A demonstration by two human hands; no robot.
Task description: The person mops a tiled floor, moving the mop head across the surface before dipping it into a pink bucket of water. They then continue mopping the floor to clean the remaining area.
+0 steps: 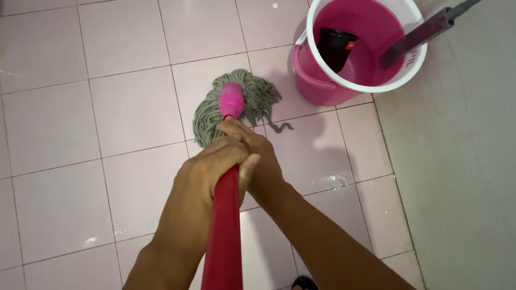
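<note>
Both my hands grip a red mop handle that runs up the middle of the view. My left hand is wrapped around the pole nearer to me. My right hand holds it just beyond, closer to the mop's pink socket. The grey string mop head lies spread on the pale pink tiled floor. A pink bucket with a white rim stands to the right of the mop head, holding water and a black container.
A dark flat bar leans across the bucket's rim from the upper right. A grey-white wall or raised surface runs down the right side. Wet patches glint on the tiles. A dark shoe tip shows at the bottom edge.
</note>
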